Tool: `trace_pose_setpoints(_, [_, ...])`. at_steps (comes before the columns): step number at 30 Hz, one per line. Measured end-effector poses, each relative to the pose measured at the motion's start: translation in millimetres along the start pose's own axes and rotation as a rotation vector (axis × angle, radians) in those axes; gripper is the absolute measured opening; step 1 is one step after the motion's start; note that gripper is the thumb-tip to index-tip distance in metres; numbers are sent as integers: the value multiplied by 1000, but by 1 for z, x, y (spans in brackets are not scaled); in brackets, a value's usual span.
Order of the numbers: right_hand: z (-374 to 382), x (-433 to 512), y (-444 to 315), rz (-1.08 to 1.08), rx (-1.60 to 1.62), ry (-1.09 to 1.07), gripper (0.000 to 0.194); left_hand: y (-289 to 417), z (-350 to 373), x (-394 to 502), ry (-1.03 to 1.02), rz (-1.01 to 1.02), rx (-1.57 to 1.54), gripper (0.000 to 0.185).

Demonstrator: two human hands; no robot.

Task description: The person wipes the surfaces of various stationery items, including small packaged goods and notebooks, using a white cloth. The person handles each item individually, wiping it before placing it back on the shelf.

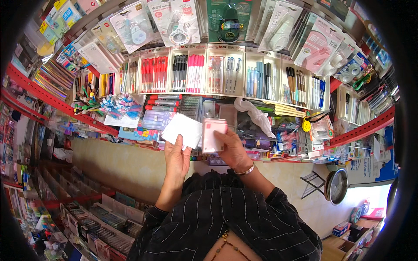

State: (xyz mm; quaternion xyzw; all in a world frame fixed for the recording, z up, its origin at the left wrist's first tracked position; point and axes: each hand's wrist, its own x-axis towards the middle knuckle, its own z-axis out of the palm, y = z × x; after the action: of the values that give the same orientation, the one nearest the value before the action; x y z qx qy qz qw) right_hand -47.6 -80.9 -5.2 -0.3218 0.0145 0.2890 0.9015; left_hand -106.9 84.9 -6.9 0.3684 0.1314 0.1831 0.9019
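My left hand [177, 156] grips a flat white sheet or packet [183, 130], thumb on top and fingers underneath. Close beside it, my right hand [232, 148] holds a small pink and white pack [210, 138] upright by its right side. The pack bears a red mark and is slightly blurred; what is inside cannot be told. Just beyond both hands lies a packed display shelf, with red-capped markers [163, 102] and a clear pack of lilac pens [157, 119] near my left hand. A crumpled white cloth or plastic bag [254, 115] lies beyond my right hand.
White divided trays of pens [225, 75] line the shelf, below hanging correction tape packs [175, 24]. A bundle of blue and pink pens [120, 106] stands at left. Red perforated rails [362, 130] edge the shelves. A folding stool [336, 186] stands on the floor at right.
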Motion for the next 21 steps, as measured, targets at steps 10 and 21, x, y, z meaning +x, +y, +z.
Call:
trace_pose_setpoints(10, [13, -17, -35, -731, -1031, -311, 33, 6, -2, 1, -61, -177, -99, 49])
trace_pose_setpoints(21, [12, -23, -52, -1070, -1751, -448, 39, 18, -10, 9, 3, -241, 58, 30])
